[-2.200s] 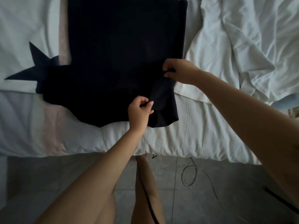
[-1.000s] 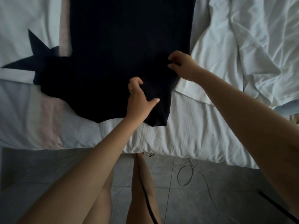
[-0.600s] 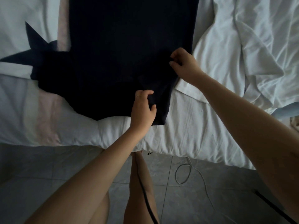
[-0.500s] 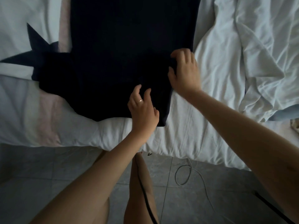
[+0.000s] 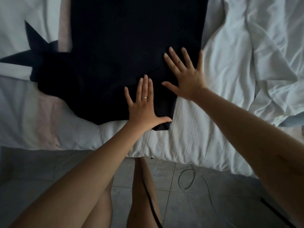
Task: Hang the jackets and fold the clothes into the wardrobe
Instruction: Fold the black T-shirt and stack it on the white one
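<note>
A dark navy garment [image 5: 118,51] lies spread flat on the white bed [image 5: 189,142]. Its right sleeve is folded in over the body near the bed's front edge, and its left sleeve [image 5: 49,74] sticks out to the left. My left hand [image 5: 144,104] lies flat, fingers apart, on the folded sleeve near the lower right corner. Pressed flat just above and to the right of it is my right hand [image 5: 185,74], fingers spread, at the garment's right edge. Neither hand grips the cloth.
Rumpled white bedding [image 5: 263,55] is heaped on the right of the bed. A white fabric with a dark star shape [image 5: 21,53] lies at the left. Below the bed is grey tiled floor with a looped white cable [image 5: 187,178] and a black cord [image 5: 151,203].
Both hands pinched the right sleeve and laid it over the garment's body. They have since let go and spread out flat on the cloth.
</note>
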`<state>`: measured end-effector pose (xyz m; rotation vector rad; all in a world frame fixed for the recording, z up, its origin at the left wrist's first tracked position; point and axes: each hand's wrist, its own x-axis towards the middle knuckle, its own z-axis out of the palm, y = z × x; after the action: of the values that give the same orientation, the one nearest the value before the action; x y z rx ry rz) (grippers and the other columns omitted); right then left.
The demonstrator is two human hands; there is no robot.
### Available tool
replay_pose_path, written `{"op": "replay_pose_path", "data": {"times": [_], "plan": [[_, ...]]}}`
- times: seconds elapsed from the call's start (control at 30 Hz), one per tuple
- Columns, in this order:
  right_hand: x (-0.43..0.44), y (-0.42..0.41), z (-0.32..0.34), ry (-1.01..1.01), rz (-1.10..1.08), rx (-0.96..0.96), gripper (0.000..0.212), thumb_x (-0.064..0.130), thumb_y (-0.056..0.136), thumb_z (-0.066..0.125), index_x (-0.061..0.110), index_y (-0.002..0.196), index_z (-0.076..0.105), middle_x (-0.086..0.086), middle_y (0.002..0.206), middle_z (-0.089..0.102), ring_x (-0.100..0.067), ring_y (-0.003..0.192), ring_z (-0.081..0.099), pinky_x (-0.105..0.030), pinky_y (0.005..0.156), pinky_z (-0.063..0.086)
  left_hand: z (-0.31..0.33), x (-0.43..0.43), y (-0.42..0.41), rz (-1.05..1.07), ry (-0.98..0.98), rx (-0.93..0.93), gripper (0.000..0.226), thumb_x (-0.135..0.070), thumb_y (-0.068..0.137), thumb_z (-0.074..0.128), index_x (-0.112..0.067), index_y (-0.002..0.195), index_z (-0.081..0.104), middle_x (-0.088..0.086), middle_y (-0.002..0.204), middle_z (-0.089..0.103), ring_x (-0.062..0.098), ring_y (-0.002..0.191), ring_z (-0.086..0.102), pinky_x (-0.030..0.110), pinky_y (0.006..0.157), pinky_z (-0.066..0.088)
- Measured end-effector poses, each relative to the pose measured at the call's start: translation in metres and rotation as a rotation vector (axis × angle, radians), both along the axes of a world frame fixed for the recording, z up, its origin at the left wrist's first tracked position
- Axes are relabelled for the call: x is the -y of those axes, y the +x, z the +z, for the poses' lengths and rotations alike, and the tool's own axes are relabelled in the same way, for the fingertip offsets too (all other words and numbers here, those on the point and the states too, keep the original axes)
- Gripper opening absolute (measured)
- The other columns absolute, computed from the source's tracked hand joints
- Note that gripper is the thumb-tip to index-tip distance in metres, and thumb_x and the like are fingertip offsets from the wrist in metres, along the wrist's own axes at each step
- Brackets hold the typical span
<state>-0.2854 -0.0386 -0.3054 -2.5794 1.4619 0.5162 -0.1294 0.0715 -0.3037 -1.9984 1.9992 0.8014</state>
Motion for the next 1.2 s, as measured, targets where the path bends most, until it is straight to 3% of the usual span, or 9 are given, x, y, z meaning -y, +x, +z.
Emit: {"op": "replay_pose_path", "data": {"times": [0.1, 0.17, 0.23, 0.43, 0.57, 0.67, 0.8, 0.93, 1.2], "plan": [[-0.022, 0.017, 0.006, -0.111, -0.151, 0.107, 0.078, 0.057, 0.094, 0.028, 0.008, 0.152, 0.011, -0.012, 0.160, 0.008, -0.030, 0.147, 0.008, -0.053, 0.116, -0.003, 0.007, 0.001, 0.000, -0.015, 0.016, -0.013, 0.145, -0.093, 0.054, 0.046, -0.005, 0.146, -0.024, 0.011, 0.153, -0.033, 0.022, 0.141, -0.030, 0.060, 0.109, -0.017], [-0.045, 0.024, 0.005, -0.121, -0.017, 0.141, 0.075, 0.052, 0.095, 0.032, 0.003, 0.150, 0.017, -0.017, 0.158, 0.016, -0.028, 0.146, 0.015, -0.044, 0.118, 0.002, 0.010, 0.001, 0.005, -0.031, 0.022, -0.029, 0.146, -0.092, 0.052, 0.049, -0.007, 0.146, -0.023, 0.009, 0.152, -0.034, 0.023, 0.140, -0.031, 0.060, 0.110, -0.017], [-0.058, 0.019, 0.000, -0.066, 0.094, 0.112, 0.080, 0.061, 0.093, 0.029, 0.008, 0.151, 0.018, -0.015, 0.158, 0.018, -0.028, 0.145, 0.019, -0.047, 0.118, 0.005, 0.009, 0.000, 0.011, -0.042, 0.022, -0.042, 0.149, -0.091, 0.048, 0.053, -0.010, 0.146, -0.024, 0.006, 0.152, -0.035, 0.026, 0.140, -0.033, 0.060, 0.109, -0.018], [-0.032, 0.013, -0.004, 0.015, -0.262, -0.108, 0.103, 0.085, 0.076, 0.012, 0.018, 0.152, -0.011, -0.014, 0.160, -0.009, -0.030, 0.148, -0.004, -0.066, 0.109, -0.005, 0.002, 0.005, 0.009, -0.057, 0.064, -0.024, 0.157, -0.090, 0.042, 0.059, -0.011, 0.141, -0.035, 0.009, 0.145, -0.046, 0.030, 0.134, -0.041, 0.061, 0.106, -0.022], [-0.046, 0.055, 0.014, -0.048, -0.355, 0.139, 0.083, 0.063, 0.091, 0.025, 0.010, 0.153, 0.007, -0.014, 0.160, 0.001, -0.028, 0.148, -0.001, -0.055, 0.114, -0.009, 0.012, 0.004, 0.023, -0.041, 0.078, -0.211, 0.154, -0.078, 0.049, 0.070, -0.013, 0.138, -0.038, 0.012, 0.147, -0.042, 0.025, 0.135, -0.040, 0.055, 0.109, -0.022], [-0.074, 0.078, 0.020, -0.104, -0.307, 0.370, 0.060, 0.034, 0.097, 0.032, 0.011, 0.151, 0.021, -0.006, 0.159, 0.014, -0.019, 0.147, 0.008, -0.043, 0.119, 0.004, 0.022, -0.003, 0.054, 0.067, -0.072, -0.371, 0.129, -0.058, 0.069, 0.072, -0.021, 0.145, -0.024, 0.014, 0.156, -0.020, 0.022, 0.144, -0.022, 0.048, 0.115, -0.010], [-0.098, 0.102, 0.017, -0.037, -0.327, 0.460, 0.054, 0.025, 0.094, 0.037, 0.010, 0.146, 0.034, -0.007, 0.157, 0.023, -0.023, 0.145, 0.018, -0.040, 0.118, 0.013, 0.027, -0.001, 0.124, 0.591, -0.491, -0.307, 0.079, -0.023, 0.077, 0.069, -0.007, 0.141, 0.026, 0.019, 0.146, 0.032, 0.034, 0.136, 0.030, 0.049, 0.108, 0.023], [-0.094, 0.132, 0.019, 0.013, -0.327, 0.466, 0.053, 0.013, 0.087, 0.044, 0.011, 0.140, 0.041, -0.007, 0.152, 0.034, -0.026, 0.143, 0.026, -0.038, 0.118, 0.021, 0.026, 0.022, 0.201, 1.144, -0.316, -0.193, 0.074, -0.019, 0.079, 0.073, -0.004, 0.139, 0.032, 0.021, 0.143, 0.032, 0.041, 0.128, 0.033, 0.051, 0.102, 0.032], [-0.064, 0.211, 0.036, 0.129, -0.334, 0.576, 0.049, 0.004, 0.086, 0.048, 0.013, 0.134, 0.048, -0.003, 0.132, 0.051, -0.023, 0.119, 0.050, -0.034, 0.101, 0.039, 0.028, 0.023, 0.254, 0.983, -0.077, -0.279, 0.054, -0.023, 0.073, 0.079, -0.008, 0.115, 0.049, 0.011, 0.115, 0.051, 0.027, 0.103, 0.055, 0.033, 0.084, 0.043]]}}
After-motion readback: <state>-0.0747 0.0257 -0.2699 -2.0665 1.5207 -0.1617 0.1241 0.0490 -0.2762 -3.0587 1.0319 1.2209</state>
